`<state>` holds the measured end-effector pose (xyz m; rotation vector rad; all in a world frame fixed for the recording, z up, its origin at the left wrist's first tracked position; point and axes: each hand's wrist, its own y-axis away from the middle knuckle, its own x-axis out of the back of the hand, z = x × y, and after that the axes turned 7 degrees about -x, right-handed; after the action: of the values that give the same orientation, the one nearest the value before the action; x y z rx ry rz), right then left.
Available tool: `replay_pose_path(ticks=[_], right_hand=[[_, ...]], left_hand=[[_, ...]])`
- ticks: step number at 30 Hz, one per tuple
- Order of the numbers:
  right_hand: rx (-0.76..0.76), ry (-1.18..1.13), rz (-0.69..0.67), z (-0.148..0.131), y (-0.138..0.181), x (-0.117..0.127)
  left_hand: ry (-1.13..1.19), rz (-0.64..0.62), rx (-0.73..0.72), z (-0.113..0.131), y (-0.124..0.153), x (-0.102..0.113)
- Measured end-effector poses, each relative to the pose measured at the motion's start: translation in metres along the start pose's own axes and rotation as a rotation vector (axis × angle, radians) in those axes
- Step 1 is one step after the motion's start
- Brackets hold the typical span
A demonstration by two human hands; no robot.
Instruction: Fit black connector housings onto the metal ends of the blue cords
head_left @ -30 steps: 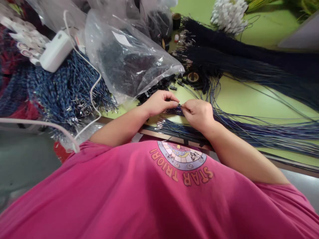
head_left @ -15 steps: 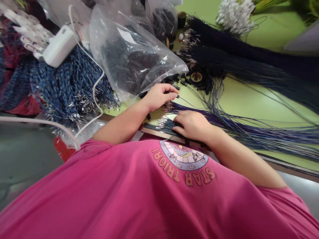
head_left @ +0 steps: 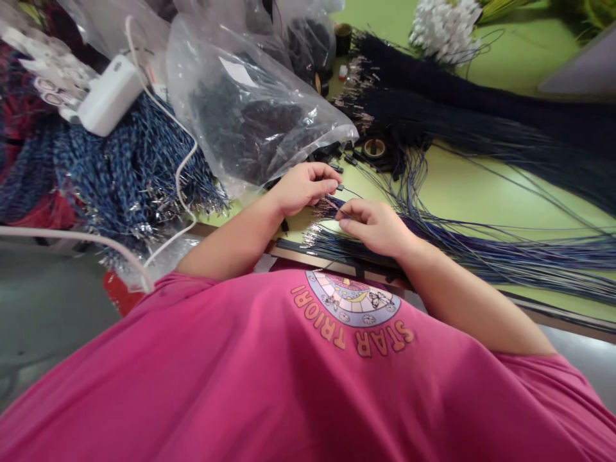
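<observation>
My left hand (head_left: pixel 304 187) is closed in a pinch on a small black connector (head_left: pixel 340 187), with a thin wire trailing from it to the right. Just to its right, my right hand (head_left: pixel 374 226) pinches the end of a thin dark wire (head_left: pixel 332 203); its tip points toward my left fingers. Under and beside both hands lies a bundle of blue and dark wires (head_left: pixel 447 240) with shiny metal ends. A second row of metal wire ends (head_left: pixel 315 236) rests near the table edge. More black connectors (head_left: pixel 353 160) are scattered beyond my left hand.
A clear plastic bag (head_left: pixel 250 109) of dark parts stands behind my left hand. Blue braided cords (head_left: pixel 129 160) and a white power adapter (head_left: pixel 110 95) with a cable are at the left. A thick dark wire bundle (head_left: pixel 481 109) and a tape roll (head_left: pixel 374 148) lie farther back.
My right hand has lifted off the near wires and moved up and left, now pinching a wire close to my left hand. My left hand stays almost in place with the connector.
</observation>
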<state>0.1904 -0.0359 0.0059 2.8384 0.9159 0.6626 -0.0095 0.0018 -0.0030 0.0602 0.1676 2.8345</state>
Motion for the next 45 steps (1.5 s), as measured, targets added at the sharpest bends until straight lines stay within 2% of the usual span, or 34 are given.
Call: replay_pose_path(ticks=[3,8,11,14,19,23,30,37,41,45], right_hand=[[0.050,-0.039,0.098,0.001,-0.001,0.002],[-0.014,-0.033,0.250,0.008,-0.004,0.003],[0.003,-0.043,0.285,0.008,-0.005,0.005],[-0.053,-0.097,0.286,0.006,-0.006,0.010],[-0.121,-0.185,0.402,0.008,-0.009,0.015],[-0.127,-0.143,0.411,0.009,-0.010,0.016],[-0.015,0.054,0.451,0.011,-0.010,0.016],[0.005,0.055,0.464,0.013,-0.010,0.017],[0.015,0.121,0.443,0.014,-0.010,0.014],[0.021,0.185,0.425,0.014,-0.012,0.009]], left_hand=[[0.086,-0.022,0.032,0.003,0.001,-0.002],[0.187,-0.053,0.051,0.005,0.001,-0.003],[0.214,-0.052,0.057,0.005,0.001,-0.003],[0.208,-0.041,0.059,0.005,0.000,-0.004],[0.082,-0.024,0.048,0.005,0.000,-0.004],[0.034,-0.020,0.045,0.004,-0.001,-0.005],[0.021,-0.038,0.021,-0.001,0.000,-0.004],[-0.012,-0.017,-0.016,-0.003,-0.001,0.000],[-0.131,-0.024,-0.039,-0.003,0.000,0.000],[-0.307,-0.001,-0.159,-0.003,0.001,-0.006]])
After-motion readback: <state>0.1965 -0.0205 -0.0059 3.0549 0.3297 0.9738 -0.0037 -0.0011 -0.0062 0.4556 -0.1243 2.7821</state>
